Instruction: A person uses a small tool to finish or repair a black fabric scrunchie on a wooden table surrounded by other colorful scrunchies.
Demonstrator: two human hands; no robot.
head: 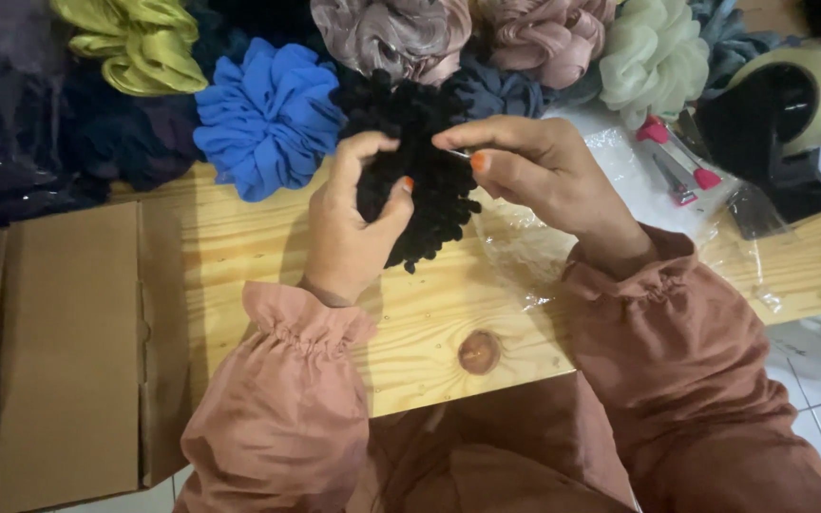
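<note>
Both hands (429, 190) grip the black scrunchie (417, 161) between them.

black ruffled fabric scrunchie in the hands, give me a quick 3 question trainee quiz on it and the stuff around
1. True or false: both hands grip the black ruffled fabric scrunchie.
2. Which scrunchie lies directly left of it? A) blue ruffled fabric scrunchie B) red C) white
3. What flat brown thing lies at the left end of the pale wooden plank table?

Key:
1. True: the left hand cups it from the side, and the right hand pinches its top edge.
2. A, the blue ruffled fabric scrunchie.
3. An opened brown cardboard box.
</note>
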